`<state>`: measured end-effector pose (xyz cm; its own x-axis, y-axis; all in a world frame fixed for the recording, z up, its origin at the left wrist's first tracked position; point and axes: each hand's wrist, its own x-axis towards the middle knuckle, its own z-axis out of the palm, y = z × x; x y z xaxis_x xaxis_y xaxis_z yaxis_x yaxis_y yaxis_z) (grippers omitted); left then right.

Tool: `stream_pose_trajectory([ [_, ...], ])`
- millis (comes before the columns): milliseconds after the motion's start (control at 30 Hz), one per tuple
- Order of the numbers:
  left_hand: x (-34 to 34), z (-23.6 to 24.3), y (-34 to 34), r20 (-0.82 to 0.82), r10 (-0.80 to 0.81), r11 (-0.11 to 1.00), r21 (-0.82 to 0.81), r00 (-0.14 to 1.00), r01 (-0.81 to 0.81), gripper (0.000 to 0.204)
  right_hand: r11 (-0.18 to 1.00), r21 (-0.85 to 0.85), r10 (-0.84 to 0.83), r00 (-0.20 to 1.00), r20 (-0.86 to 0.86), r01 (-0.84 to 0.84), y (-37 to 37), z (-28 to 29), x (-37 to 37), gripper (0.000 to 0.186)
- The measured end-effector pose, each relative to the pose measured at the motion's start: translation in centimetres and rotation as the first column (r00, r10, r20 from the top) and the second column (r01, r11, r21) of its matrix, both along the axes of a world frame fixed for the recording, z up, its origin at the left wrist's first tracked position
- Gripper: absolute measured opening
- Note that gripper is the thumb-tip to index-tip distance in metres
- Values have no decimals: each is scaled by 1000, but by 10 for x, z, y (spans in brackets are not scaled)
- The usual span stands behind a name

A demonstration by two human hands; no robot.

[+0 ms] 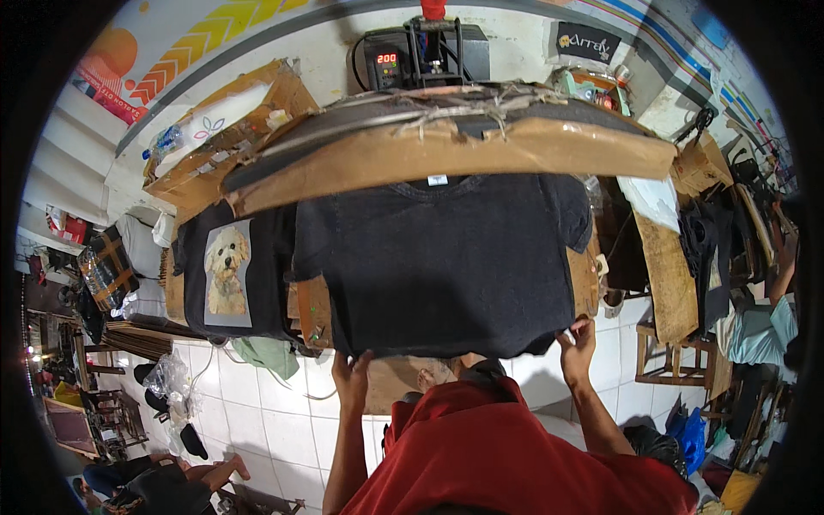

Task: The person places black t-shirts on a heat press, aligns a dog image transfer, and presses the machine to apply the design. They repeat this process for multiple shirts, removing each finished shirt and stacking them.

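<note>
A plain black T-shirt [446,266] lies spread on the lower bed of a heat press, its collar tag just below the raised upper plate. My left hand [350,373] pinches the shirt's bottom hem near its left corner. At the opposite corner my right hand [577,343] grips the hem between thumb and fingers. Above the shirt, the heat press's upper plate [446,154] is edged with brown cardboard and tape. To the left, a second black shirt carries a fluffy white dog print [227,270].
The press's control box [386,64] has a lit red display. A cardboard box [232,129] stands at the back left. Wooden boards [665,283] and dark garments [708,257] are at the right. Another person sits at the lower left [172,485], and a person's arm shows at far right [783,266].
</note>
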<state>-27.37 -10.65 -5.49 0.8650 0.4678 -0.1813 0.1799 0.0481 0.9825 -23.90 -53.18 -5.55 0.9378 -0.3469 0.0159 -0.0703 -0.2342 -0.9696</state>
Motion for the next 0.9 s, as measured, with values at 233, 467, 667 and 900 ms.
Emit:
stream_pose_trajectory([
  [233, -22, -4, 65, -94, -91, 961, -270, 991, 63, 13, 957, 271, -97, 994, -52, 108, -12, 6, -18, 34],
  [467, -25, -14, 63, 10, -38, 899, -436, 999, 38, 23, 972, 236, 24, 997, -68, -7, -21, -7, -8, 31],
  [667, -21, -7, 54, -116, 288, 946, 185, 950, -264, 22, 921, -388, -49, 999, 7, 48, -26, 29, -1, 32],
  [900, 111, 37, -34, 128, -225, 589, 808, 966, 30, 75, 573, -766, 487, 873, 31, -293, 72, 65, 133, 46],
])
